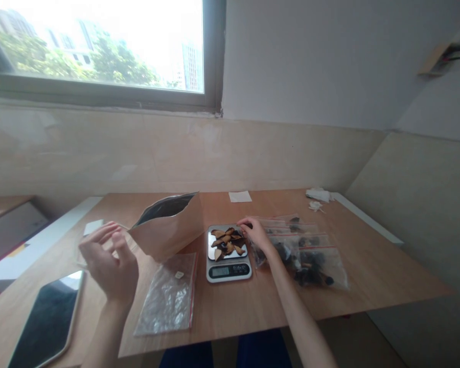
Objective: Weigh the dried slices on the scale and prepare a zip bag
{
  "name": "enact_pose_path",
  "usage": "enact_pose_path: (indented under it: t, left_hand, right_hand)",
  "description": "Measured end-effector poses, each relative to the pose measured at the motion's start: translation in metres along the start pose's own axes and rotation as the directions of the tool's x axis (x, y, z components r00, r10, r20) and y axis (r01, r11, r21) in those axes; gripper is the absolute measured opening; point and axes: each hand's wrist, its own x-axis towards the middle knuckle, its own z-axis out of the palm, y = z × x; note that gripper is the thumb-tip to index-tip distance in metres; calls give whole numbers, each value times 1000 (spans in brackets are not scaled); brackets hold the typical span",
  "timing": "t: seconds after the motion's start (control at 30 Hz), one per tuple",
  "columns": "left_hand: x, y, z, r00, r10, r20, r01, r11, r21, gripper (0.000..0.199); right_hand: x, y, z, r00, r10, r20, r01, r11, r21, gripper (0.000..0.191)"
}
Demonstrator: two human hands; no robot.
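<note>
A white kitchen scale (229, 272) stands mid-table, with several curled, dried brown-and-black pieces (227, 242), like dried mushroom, heaped on its shiny plate. My right hand (257, 235) reaches in at the plate's right edge, thumb and forefinger pinched on a small dark piece beside the heap. Over the table's left side, my left hand (113, 263) is raised with its fingers loosely bent and nothing visible in them. A brown paper pouch (172, 230) gapes open between that hand and the scale. In front of the pouch, a clear zip bag (167, 296) with a small whitish piece lies flat.
Right of the scale, several clear zip bags (322, 266) with dark dried pieces overlap beneath my right forearm. A tablet or phone (48, 319) lies at the left front. White paper (240, 197) and crumpled tissue (319, 194) lie along the back edge, before a tiled wall.
</note>
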Motion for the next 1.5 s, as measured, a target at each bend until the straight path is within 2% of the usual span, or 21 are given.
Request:
enact_pose_path:
  t: [0.03,0.1,0.2,0.33,0.43,0.57,0.63,0.8,0.97,1.07,1.17,1.3,1.5]
  left_hand:
    - [-7,-4,-2,999,8,-51,-7,1000,11,31]
    - [-21,-13,-4,999,-1,-46,2,1000,26,28]
    - [-41,-26,-5,998,-44,37,44,999,11,25]
    - [-69,-37,-2,986,-137,92,138,990,-3,23]
    - [-93,-41,3,961,-187,204,193,981,-9,23]
    - [-112,-46,9,921,-175,348,186,983,2,25]
    - [-113,-49,12,891,-206,406,216,976,22,27]
    - [-108,-58,16,775,-329,540,326,940,105,29]
    - [-108,-59,15,765,-292,574,262,955,136,26]
    - [-110,-60,15,748,-297,593,260,954,149,26]
    - [-111,-63,17,748,-294,595,262,955,141,26]
    - [-112,-64,17,752,-284,595,257,957,132,27]
    - [-111,-60,17,752,-292,591,253,956,151,27]
  right_hand:
    - [0,-2,0,1000,-13,16,14,999,-37,7]
    - [-1,-5,1,998,-33,53,38,995,-95,12]
    - [0,-9,2,993,-44,111,61,987,-147,18]
    - [2,-9,1,979,-37,200,78,977,-200,26]
    - [1,-8,-2,977,-61,203,105,971,-215,32]
    - [-2,-4,-10,985,-62,163,96,974,-203,41]
    - [-4,-1,-14,990,-62,124,85,977,-194,43]
    - [-3,8,-21,995,-66,71,77,983,-165,37]
    - [-3,12,-15,996,-49,76,64,978,-199,34]
    - [-3,11,-8,993,-15,118,41,976,-215,35]
    - [-2,7,-4,992,-14,125,37,981,-188,35]
    - [1,3,-2,998,-42,44,45,996,-75,33]
    - [7,-9,11,998,54,14,-56,983,175,33]
